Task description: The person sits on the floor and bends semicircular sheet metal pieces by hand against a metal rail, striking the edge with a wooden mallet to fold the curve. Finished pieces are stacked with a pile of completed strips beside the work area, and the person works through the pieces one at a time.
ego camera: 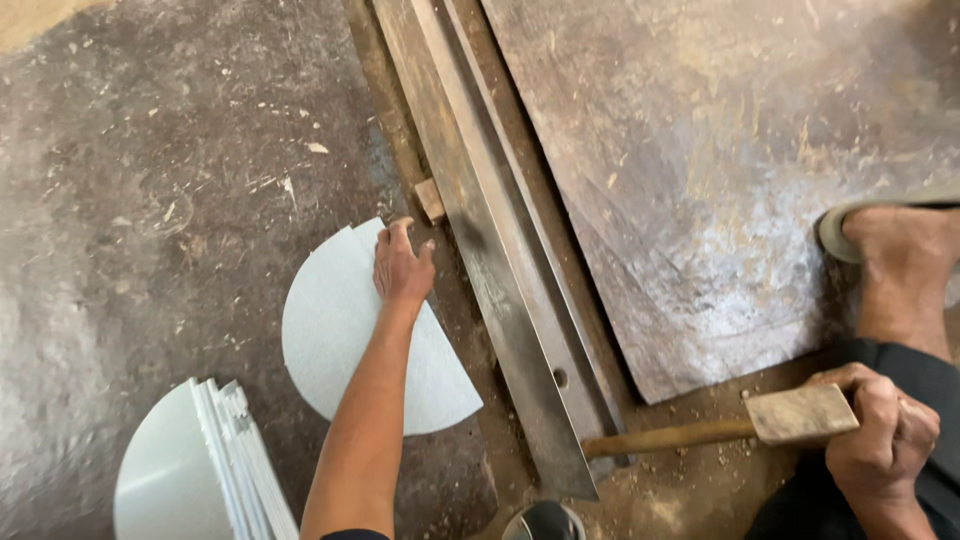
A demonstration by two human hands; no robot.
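My left hand (402, 266) reaches forward and grips the far straight edge of a pale grey half-round metal sheet (330, 330) that lies flat on the dark floor. My right hand (880, 430) rests low at the right on my knee, its fingers closed on the head of a wooden mallet (800, 413). The mallet's handle (665, 438) points left toward a long steel angle bar (500, 270). My foot in a sandal (900, 240) rests on a large worn metal plate (720, 160).
A stack of similar half-round sheets (200, 470) stands at the lower left. A small wooden block (430, 199) lies beside the angle bar. A dark round object (543, 521) sits at the bottom edge. Chips and dust litter the floor.
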